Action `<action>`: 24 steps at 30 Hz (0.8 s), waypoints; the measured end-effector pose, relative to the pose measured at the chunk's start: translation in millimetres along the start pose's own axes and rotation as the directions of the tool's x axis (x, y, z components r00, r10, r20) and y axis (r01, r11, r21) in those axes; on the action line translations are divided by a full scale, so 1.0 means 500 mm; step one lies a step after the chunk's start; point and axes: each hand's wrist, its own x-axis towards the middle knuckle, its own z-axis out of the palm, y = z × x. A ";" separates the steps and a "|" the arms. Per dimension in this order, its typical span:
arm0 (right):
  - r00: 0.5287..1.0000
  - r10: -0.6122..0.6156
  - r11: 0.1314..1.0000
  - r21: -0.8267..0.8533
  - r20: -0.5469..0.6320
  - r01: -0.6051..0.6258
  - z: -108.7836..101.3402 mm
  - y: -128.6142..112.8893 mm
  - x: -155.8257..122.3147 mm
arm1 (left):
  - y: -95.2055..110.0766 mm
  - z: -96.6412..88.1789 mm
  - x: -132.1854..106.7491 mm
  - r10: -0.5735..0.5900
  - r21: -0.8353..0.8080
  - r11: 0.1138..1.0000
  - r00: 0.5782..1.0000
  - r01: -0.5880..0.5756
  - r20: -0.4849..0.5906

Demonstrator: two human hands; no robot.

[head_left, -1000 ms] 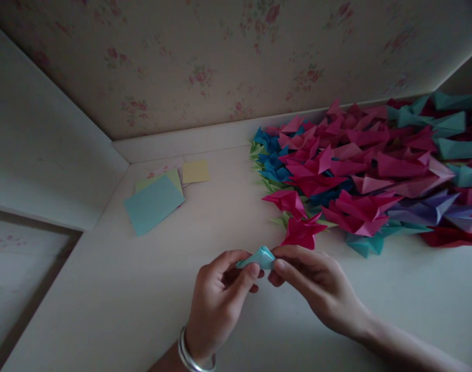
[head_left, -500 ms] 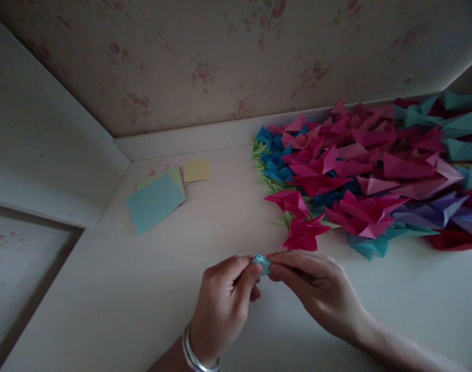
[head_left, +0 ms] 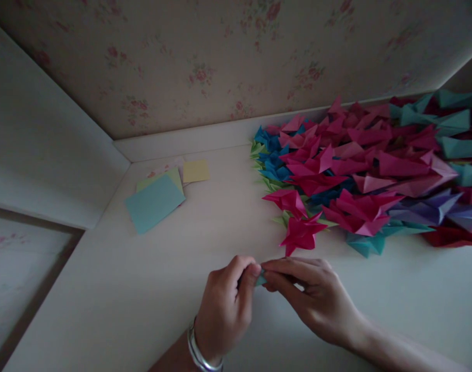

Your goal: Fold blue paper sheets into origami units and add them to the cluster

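Note:
A small folded piece of light blue paper (head_left: 261, 279) is pinched between my two hands above the white table. My left hand (head_left: 232, 299), with a silver bangle on the wrist, grips it between thumb and curled fingers. From the other side my right hand (head_left: 313, 294) pinches it with thumb and forefinger. Most of the paper is hidden behind the fingertips. Just beyond my right hand lies a bright pink origami piece (head_left: 301, 233), at the near left corner of a large heap of folded paper (head_left: 375, 165) in pink, blue, green, teal and purple.
At the left on the table (head_left: 220, 222) lie a light blue paper sheet (head_left: 155, 203), a green sheet (head_left: 176, 178) partly under it and a small yellow square (head_left: 196, 171). A floral-papered wall (head_left: 205, 98) rises behind. A white panel (head_left: 46, 139) stands on the left.
Both hands have drawn closer together and slightly toward me. The folded paper has turned and sunk between the fingers, so less of it shows. The view has shifted a little.

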 end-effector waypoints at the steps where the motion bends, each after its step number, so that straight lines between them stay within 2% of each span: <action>1: 0.998 0.050 0.997 0.054 0.030 -0.051 0.000 -0.001 -0.001 | 0.000 -0.001 -0.001 0.015 -0.005 1.000 1.000 -0.015 -0.004; 4: 0.978 0.153 0.973 0.151 0.140 -0.174 -0.005 -0.004 0.000 | 0.002 -0.004 -0.004 0.034 -0.042 0.998 0.999 -0.036 -0.029; 7: 0.956 0.154 0.980 0.084 0.251 -0.180 -0.008 -0.007 0.000 | 0.006 -0.005 -0.004 0.029 -0.112 0.993 1.000 -0.029 -0.001; 9: 0.946 0.157 0.980 0.074 0.284 -0.185 -0.006 -0.008 -0.002 | 0.007 -0.002 -0.004 0.009 -0.173 0.985 0.999 -0.001 0.044; 14: 0.959 0.161 0.972 0.129 0.234 -0.195 -0.004 -0.008 -0.003 | 0.001 0.001 -0.001 -0.125 -0.282 0.948 0.987 0.149 0.100; 19: 0.971 0.172 0.955 0.214 0.166 -0.206 -0.010 -0.002 0.001 | 0.004 -0.008 0.001 -0.111 -0.297 0.942 0.982 0.153 0.154; 24: 0.958 0.178 0.935 0.266 0.226 -0.236 -0.007 0.000 0.005 | 0.006 -0.010 -0.003 -0.045 -0.297 0.952 0.992 0.079 0.120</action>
